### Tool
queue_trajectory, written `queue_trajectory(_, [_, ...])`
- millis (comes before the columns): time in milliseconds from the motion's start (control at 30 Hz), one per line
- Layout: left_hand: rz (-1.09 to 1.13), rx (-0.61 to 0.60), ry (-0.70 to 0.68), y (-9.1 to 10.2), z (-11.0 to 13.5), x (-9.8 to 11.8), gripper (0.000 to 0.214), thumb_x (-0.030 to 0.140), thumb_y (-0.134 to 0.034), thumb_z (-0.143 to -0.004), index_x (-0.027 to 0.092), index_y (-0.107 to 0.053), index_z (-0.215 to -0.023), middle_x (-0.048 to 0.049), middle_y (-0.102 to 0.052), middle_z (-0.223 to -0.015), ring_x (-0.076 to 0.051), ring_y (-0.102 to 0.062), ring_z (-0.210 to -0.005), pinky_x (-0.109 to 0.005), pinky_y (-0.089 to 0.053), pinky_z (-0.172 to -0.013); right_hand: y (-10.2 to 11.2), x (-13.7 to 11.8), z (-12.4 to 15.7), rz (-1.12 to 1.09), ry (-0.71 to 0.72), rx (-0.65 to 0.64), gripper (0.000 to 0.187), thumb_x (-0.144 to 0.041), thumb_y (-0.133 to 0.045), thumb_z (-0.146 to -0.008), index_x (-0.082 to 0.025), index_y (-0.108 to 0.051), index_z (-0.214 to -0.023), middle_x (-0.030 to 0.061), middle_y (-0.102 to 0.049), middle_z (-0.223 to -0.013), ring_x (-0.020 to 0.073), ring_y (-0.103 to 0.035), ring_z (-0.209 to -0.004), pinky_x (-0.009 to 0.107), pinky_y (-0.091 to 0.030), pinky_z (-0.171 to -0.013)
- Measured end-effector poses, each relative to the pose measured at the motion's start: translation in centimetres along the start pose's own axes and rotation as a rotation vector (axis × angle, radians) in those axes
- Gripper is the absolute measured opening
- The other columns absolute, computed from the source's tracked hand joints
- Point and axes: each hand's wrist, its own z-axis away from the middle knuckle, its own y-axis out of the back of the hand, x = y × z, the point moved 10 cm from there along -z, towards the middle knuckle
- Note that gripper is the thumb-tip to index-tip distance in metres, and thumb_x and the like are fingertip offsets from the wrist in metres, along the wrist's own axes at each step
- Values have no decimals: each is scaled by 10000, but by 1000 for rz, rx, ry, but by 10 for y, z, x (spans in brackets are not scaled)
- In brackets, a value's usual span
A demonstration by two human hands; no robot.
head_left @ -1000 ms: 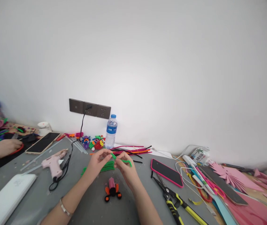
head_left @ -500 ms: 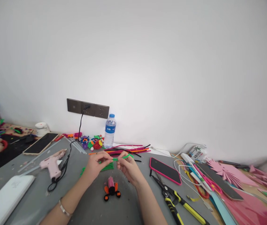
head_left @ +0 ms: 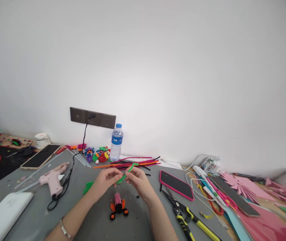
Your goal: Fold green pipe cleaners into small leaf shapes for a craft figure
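One small pink-and-orange figure (head_left: 118, 207) lies nearest on the table (head_left: 32, 217), just beyond it the left hand (head_left: 107, 179) and right hand (head_left: 139, 179), close together, both pinch a bent green pipe cleaner (head_left: 127, 171), and a water bottle (head_left: 116, 142) stands farther back.

- The left hand (head_left: 107, 179) is bare, with nothing worn on its back or on the fingers that show; the nails are too small to make out.
- The right hand (head_left: 139, 179) is bare in the same way, and its visible fingers carry nothing.
- A thin, silver-coloured bracelet (head_left: 63, 229) circles the left wrist; it glints like metal, and its links or pattern are too fine to tell.
- The left forearm (head_left: 82, 210) is uncovered down to the bottom edge.
- The right forearm (head_left: 158, 219) is uncovered too.
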Motion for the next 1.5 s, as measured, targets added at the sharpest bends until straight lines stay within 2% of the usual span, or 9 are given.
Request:
queue_trajectory(167, [161,-168,206,-21,8,-21,284,425,-746,-710,145,-696,-721,9,-587,-622,-99,-457,-518,-219,-370,-531,-9,-4,3,185,1,-63,260,-393,-742,-729,-165,-641,-656,-40,-538,-580,99,-428,-540,225,-331,-549])
queue_trajectory(300, [302,-201,310,-29,13,-28,296,399,-796,-667,142,-652,-690,32,-537,-619,-75,-413,-500,-209,-334,-511,-16,-5,3,158,1,-110,269,-406,-736,-733,-172,-613,-686,-39,-532,-625,97,-426,-561,216,-334,-553])
queue_trajectory(533, [244,-184,257,-23,10,-23,360,431,-792,-661,165,-552,-633,39,-527,-600,-67,-395,-470,-201,-271,-466,-18,6,2,27,-24,-84,267,-397,-734,-737,-187,-570,-748,-46,-527,-630,103,-490,-558,227,-416,-588])
queue_trajectory(667, [221,-183,209,-24,9,-14,388,498,-759,-676,170,-554,-656,20,-562,-634,-69,-369,-479,-202,-247,-459,-17,11,1,-31,-51,-62,263,-394,-731,-733,-181,-577,-730,-37,-549,-612,110,-513,-549,243,-444,-598])
queue_trajectory(767, [217,-134,183,-22,8,-9,378,511,-732,-704,170,-574,-664,25,-534,-626,-76,-346,-499,-198,-236,-460,-15,9,1,-55,-48,-25,256,-388,-728,-731,-182,-578,-727,-27,-559,-647,115,-527,-569,244,-451,-602])
queue_trajectory(867, [242,-45,174,-14,7,-9,350,484,-735,-710,176,-576,-662,50,-449,-605,-83,-324,-522,-189,-236,-460,-12,1,0,-11,31,24,231,-350,-730,-727,-190,-563,-715,-19,-555,-713,122,-539,-607,239,-441,-591])
queue_trajectory(1067, [261,103,138,1,5,-12,362,490,-738,-694,183,-555,-634,75,-331,-596,-85,-280,-514,-181,-228,-452,-14,-22,3,243,343,115,172,-271,-672,-766,-197,-542,-682,2,-533,-753,156,-522,-721,265,-430,-655])
queue_trajectory(1267, [344,186,123,9,5,-12,373,459,-764,-681,183,-523,-611,74,-353,-604,-80,-309,-525,-158,-259,-451,-28,-38,14,499,512,144,93,-218,-554,-855,-201,-627,-799,49,-577,-835,184,-555,-783,269,-434,-629])
queue_trajectory(1500, [664,239,131,8,4,-24,330,362,-837,-626,165,-572,-629,59,-495,-615,-65,-427,-538,-152,-361,-472,-42,-36,23,807,609,176,308,-148,-512,-874,-280,-683,-1094,78,-635,-916,217,-596,-808,320,-478,-694])
